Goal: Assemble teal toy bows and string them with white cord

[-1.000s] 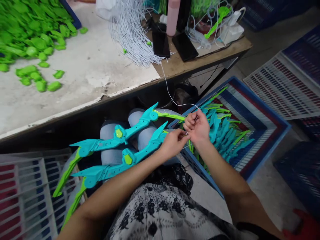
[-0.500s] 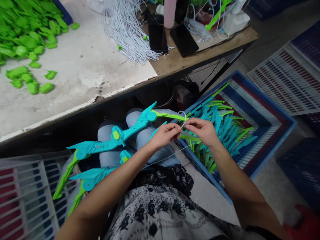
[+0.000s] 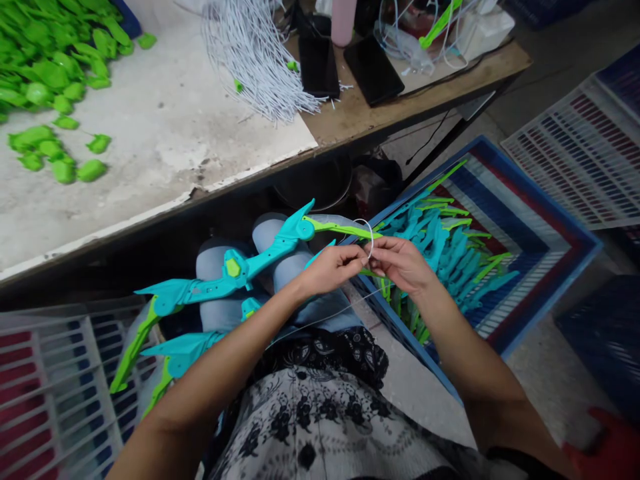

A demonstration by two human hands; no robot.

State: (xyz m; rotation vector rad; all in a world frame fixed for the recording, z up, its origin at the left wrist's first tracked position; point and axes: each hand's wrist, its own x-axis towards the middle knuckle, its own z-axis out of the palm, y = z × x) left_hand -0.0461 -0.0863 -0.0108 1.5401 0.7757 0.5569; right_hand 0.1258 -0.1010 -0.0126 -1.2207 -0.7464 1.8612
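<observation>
A white string point(image 3: 371, 235) makes a small loop between my two hands. My left hand point(image 3: 336, 267) is closed, thumb and fingers pinching the string. Facing it, my right hand point(image 3: 400, 263) pinches the string too, close to the green tip of a toy bow. That turquoise and green toy bow point(image 3: 273, 252) lies across my knees, a green hexagonal piece at its middle. A second toy bow point(image 3: 187, 347) rests nearer my body, partly hidden by my left forearm. Thin string runs from the hands back over my lap.
A blue crate point(image 3: 540, 287) at the right holds many turquoise and green bows. On the table point(image 3: 165, 127) lie a bundle of white strings point(image 3: 265, 73), green plastic pieces point(image 3: 45, 73) and two dark phones point(image 3: 373, 70). A white slatted crate point(image 3: 65, 393) stands at the lower left.
My fingertips have drawn closer together at the string loop. The right hand has turned slightly. The bows stay across my lap, and the whole view has shifted a little.
</observation>
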